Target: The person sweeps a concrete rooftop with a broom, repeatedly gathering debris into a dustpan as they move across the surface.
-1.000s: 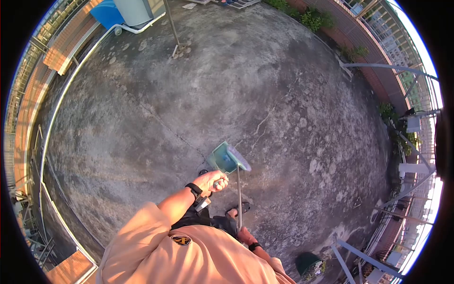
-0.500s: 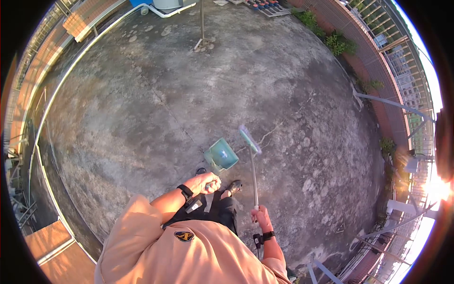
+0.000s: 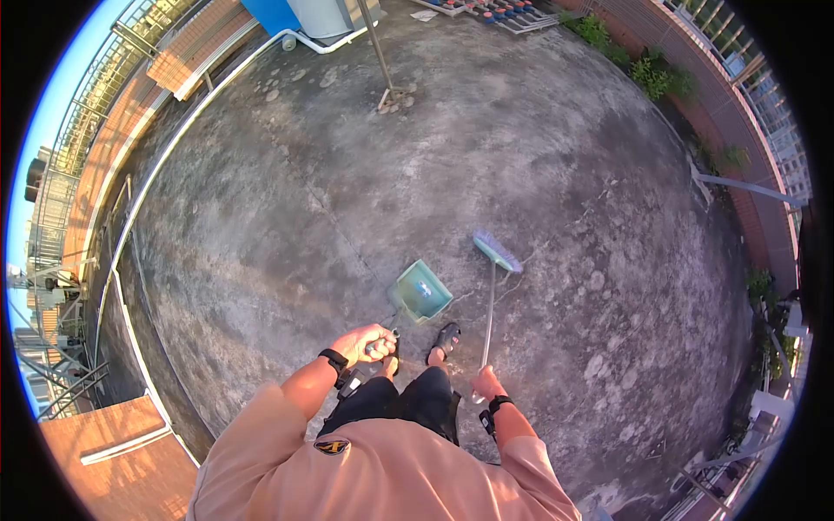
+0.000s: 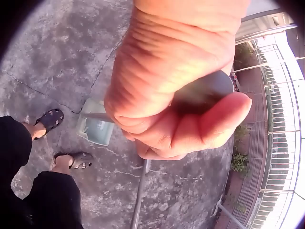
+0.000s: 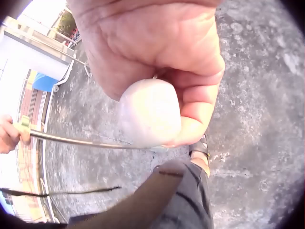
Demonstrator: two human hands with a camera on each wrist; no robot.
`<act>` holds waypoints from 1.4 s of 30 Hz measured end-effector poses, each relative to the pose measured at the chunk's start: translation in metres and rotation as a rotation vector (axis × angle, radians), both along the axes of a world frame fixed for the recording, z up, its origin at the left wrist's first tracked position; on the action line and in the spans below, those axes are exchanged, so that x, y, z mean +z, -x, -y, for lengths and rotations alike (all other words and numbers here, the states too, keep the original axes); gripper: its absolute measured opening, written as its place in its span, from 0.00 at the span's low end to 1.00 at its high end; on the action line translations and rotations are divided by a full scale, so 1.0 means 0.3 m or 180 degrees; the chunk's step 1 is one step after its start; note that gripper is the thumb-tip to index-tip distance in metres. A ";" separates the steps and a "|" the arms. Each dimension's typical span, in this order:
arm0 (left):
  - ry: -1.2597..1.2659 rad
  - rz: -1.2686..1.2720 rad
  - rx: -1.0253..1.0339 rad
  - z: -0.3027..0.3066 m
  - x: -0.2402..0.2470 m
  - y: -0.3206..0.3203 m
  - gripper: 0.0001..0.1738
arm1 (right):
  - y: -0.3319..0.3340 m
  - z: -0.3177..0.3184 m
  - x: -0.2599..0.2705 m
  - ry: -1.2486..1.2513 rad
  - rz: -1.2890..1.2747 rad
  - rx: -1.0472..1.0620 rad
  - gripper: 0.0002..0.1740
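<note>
In the head view my left hand (image 3: 367, 344) grips the upright handle of a pale green dustpan (image 3: 423, 291). The pan sits on the concrete in front of my feet, with a small whitish-blue patch inside it. My right hand (image 3: 488, 384) holds a long-handled broom (image 3: 490, 317) near the top of its stick. The broom head (image 3: 497, 252), with pale purple bristles, is low over the floor, right of the pan and apart from it. In the right wrist view a white rounded handle end (image 5: 150, 112) pokes out of the curled fingers.
Cracked grey concrete (image 3: 347, 174) surrounds me. A white pipe (image 3: 165, 165) runs along the left, and a thin post (image 3: 379, 52) stands ahead. A blue container (image 3: 271, 22) is at the back left. Plants (image 3: 651, 76) line the brick wall (image 3: 721, 122) on the right. A wooden board (image 3: 104, 443) lies left.
The broom head has moved off the dustpan, where it overlapped it, out to the right. My right hand has swung forward and right. The left hand still grips the dustpan handle; the view has shifted.
</note>
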State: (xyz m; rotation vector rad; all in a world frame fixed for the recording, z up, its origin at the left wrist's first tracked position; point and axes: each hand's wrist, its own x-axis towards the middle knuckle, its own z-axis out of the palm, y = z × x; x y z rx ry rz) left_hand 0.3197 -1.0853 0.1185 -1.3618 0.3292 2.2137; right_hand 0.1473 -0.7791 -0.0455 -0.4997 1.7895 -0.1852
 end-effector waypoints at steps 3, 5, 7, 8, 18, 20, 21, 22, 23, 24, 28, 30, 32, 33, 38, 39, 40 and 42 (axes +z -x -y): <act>0.0154 -0.0024 0.0100 0.008 -0.027 -0.005 0.13 | -0.155 -0.144 0.141 -0.0375 0.0498 -0.0104 0.19; 0.0066 -0.0032 0.0150 0.014 -0.021 0.003 0.13 | -0.158 -0.192 0.309 -0.0117 0.0592 -0.0077 0.21; 0.0181 0.0028 0.0058 0.017 -0.035 0.011 0.12 | -0.169 -0.274 0.315 0.0394 0.0652 -0.0419 0.17; -0.0031 -0.0088 0.0278 0.019 -0.049 0.003 0.11 | -0.156 -0.289 0.329 0.0393 0.0636 -0.0416 0.17; -0.0194 -0.0175 0.0450 0.107 0.032 0.026 0.10 | 0.157 0.094 0.402 0.0754 0.0393 -0.1565 0.06; -0.0115 -0.0142 0.0501 0.150 0.014 0.031 0.10 | 0.245 0.227 0.380 0.0886 0.0184 -0.1686 0.05; -0.0113 -0.0150 0.0476 0.175 0.005 0.035 0.10 | 0.287 0.285 0.341 0.0920 0.0171 -0.1838 0.04; -0.0172 -0.0126 0.0455 0.199 -0.005 0.038 0.10 | 0.305 0.341 0.311 0.0945 0.0158 -0.1997 0.04; -0.0225 -0.0109 0.0436 0.231 -0.015 0.043 0.10 | 0.306 0.392 0.285 0.0951 0.0144 -0.2024 0.04; -0.0416 -0.0156 0.0540 0.262 -0.033 0.045 0.11 | 0.305 0.453 0.275 0.0830 0.0071 -0.2138 0.04; -0.0445 -0.0361 0.0596 0.374 -0.043 0.059 0.11 | 0.206 0.565 -0.049 0.0689 -0.0038 -0.1186 0.11; -0.0140 -0.0240 0.0315 0.421 -0.023 0.062 0.10 | 0.099 0.518 -0.102 0.0978 0.0038 -0.0139 0.12; -0.0307 -0.0207 0.0385 0.467 -0.048 0.048 0.09 | -0.099 0.440 -0.040 0.0814 0.0012 0.0265 0.10; -0.0373 -0.0204 0.0395 0.497 -0.064 0.053 0.09 | -0.165 0.427 0.014 0.0504 -0.0011 0.0390 0.10; -0.0713 -0.0317 0.0579 0.566 -0.119 0.059 0.09 | -0.247 0.383 0.328 0.1084 -0.0110 0.0835 0.13; -0.0735 -0.0362 0.0604 0.571 -0.117 0.064 0.09 | -0.231 0.463 0.470 0.0513 0.0017 -0.0154 0.13; -0.0707 -0.0381 0.0610 0.577 -0.111 0.066 0.08 | -0.216 0.527 0.580 -0.0056 0.0147 -0.1147 0.13; -0.0617 -0.0308 0.0614 0.579 -0.120 0.066 0.08 | -0.166 0.569 0.663 0.0374 0.0088 -0.0699 0.11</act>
